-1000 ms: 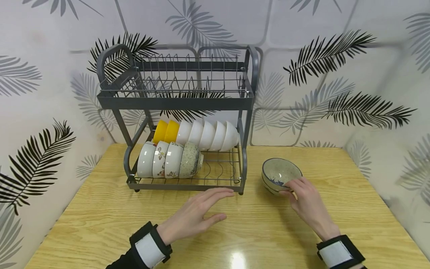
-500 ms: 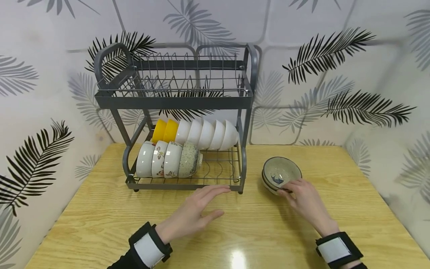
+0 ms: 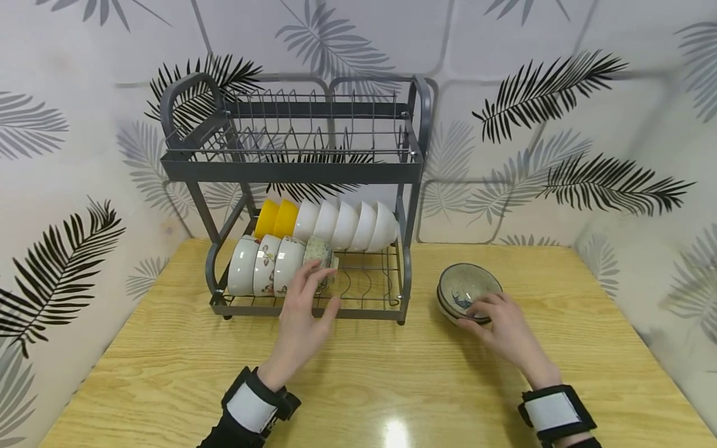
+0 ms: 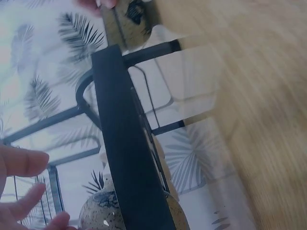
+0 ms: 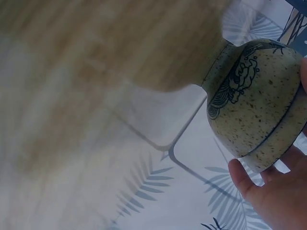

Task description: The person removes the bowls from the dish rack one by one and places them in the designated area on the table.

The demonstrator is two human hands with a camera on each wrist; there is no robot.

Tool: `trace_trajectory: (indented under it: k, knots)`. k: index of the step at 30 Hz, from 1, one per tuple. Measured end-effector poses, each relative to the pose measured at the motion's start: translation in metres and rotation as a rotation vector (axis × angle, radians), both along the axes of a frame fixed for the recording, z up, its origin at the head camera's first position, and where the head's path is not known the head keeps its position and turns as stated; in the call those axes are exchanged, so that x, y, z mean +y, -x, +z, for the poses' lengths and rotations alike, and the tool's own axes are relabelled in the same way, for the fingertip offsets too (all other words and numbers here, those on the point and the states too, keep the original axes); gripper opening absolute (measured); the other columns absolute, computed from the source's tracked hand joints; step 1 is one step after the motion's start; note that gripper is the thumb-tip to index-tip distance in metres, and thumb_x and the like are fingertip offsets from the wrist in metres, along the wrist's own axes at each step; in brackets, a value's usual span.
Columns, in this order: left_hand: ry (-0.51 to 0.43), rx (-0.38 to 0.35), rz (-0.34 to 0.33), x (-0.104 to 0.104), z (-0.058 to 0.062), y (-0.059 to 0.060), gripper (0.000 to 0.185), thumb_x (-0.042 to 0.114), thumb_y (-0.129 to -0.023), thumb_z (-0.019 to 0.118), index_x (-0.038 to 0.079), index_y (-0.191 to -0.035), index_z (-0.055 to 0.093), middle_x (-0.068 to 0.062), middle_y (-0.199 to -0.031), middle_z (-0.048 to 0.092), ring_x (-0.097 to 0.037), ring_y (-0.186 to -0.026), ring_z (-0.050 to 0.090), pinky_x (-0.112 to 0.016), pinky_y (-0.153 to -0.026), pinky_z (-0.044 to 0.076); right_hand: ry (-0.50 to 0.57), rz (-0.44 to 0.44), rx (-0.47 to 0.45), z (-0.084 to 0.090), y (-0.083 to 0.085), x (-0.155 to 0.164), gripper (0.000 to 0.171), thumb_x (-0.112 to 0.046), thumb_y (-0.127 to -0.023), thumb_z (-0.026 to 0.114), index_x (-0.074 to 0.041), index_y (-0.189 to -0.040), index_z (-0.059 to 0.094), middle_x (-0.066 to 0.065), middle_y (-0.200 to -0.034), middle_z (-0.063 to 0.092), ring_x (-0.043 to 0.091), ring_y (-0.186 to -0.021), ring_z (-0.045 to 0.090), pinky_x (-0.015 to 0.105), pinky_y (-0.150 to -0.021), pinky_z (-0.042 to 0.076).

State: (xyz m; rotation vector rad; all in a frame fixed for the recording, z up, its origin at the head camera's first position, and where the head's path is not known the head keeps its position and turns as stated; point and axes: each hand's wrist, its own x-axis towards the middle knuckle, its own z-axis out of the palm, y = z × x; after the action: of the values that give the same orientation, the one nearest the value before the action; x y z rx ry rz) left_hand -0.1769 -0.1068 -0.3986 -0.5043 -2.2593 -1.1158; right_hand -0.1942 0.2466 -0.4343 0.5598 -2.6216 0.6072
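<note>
On the table to the right of the rack stand two nested speckled bowls (image 3: 466, 280), with a blue pattern inside the upper one. My right hand (image 3: 508, 333) pinches the near rim, fingers inside and thumb outside. In the right wrist view the bowl's (image 5: 261, 91) outer wall shows a dark wave-like drawing. My left hand (image 3: 302, 326) reaches over the rack's front edge, fingers spread, in front of a green speckled bowl (image 3: 318, 250) on the lower tier. The left wrist view shows its fingers (image 4: 24, 162) apart from the speckled bowl (image 4: 100, 211) there.
The dark two-tier dish rack (image 3: 291, 171) stands at the back of the wooden table (image 3: 403, 386). Its lower tier holds white bowls (image 3: 242, 267), some flowered, two yellow bowls (image 3: 267, 218) and a back row of plain white bowls (image 3: 364, 227). A patterned wall rises behind.
My left hand has moved up and left from the table in front of the rack to the green speckled bowl. The right hand stays at the nested bowls, its fingers slightly shifted along the rim.
</note>
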Motion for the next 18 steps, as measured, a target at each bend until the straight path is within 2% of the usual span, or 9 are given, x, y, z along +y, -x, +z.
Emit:
trace_trajectory:
  k: [4,9,12,18]
  knots:
    - [-0.085,-0.03,0.052,-0.0007,0.0024,0.0027,0.042,-0.001,-0.09,0.068,0.002,-0.13,0.06,-0.025,-0.15,0.043,-0.044,-0.139,0.041,-0.065,-0.106,0.042,0.05,-0.008,0.026,-0.0055,0.0011,0.0017,0.015,-0.02,-0.077,0.086,-0.013,-0.076,0.073,0.025,-0.125,0.063,0.047,-0.124,0.047,0.069,-0.1,0.038]
    - [-0.132,-0.071,0.088,-0.001,0.0028,0.0032,0.044,-0.001,-0.089,0.067,0.003,-0.133,0.058,-0.024,-0.151,0.041,-0.044,-0.14,0.039,-0.066,-0.108,0.04,0.084,0.009,0.073,-0.0077,0.0019,0.0037,0.015,-0.017,-0.074,0.087,-0.013,-0.078,0.073,0.03,-0.137,0.055,0.051,-0.135,0.036,0.074,-0.105,0.03]
    - [-0.149,-0.085,0.088,-0.0016,0.0036,0.0047,0.048,-0.001,-0.09,0.066,0.002,-0.136,0.054,-0.024,-0.151,0.041,-0.043,-0.139,0.041,-0.064,-0.107,0.042,0.097,0.016,0.064,-0.0082,0.0013,0.0051,0.019,-0.017,-0.074,0.087,-0.011,-0.086,0.075,0.032,-0.142,0.05,0.052,-0.137,0.032,0.076,-0.105,0.028]
    - [-0.185,-0.125,0.107,-0.0069,0.006,0.0083,0.058,0.001,-0.091,0.066,-0.001,-0.144,0.043,-0.023,-0.144,0.049,-0.037,-0.128,0.053,-0.05,-0.088,0.055,0.145,0.016,0.029,-0.0104,-0.0005,0.0072,0.04,-0.02,-0.075,0.086,-0.003,-0.109,0.073,0.033,-0.149,0.041,0.055,-0.14,0.027,0.078,-0.105,0.025]
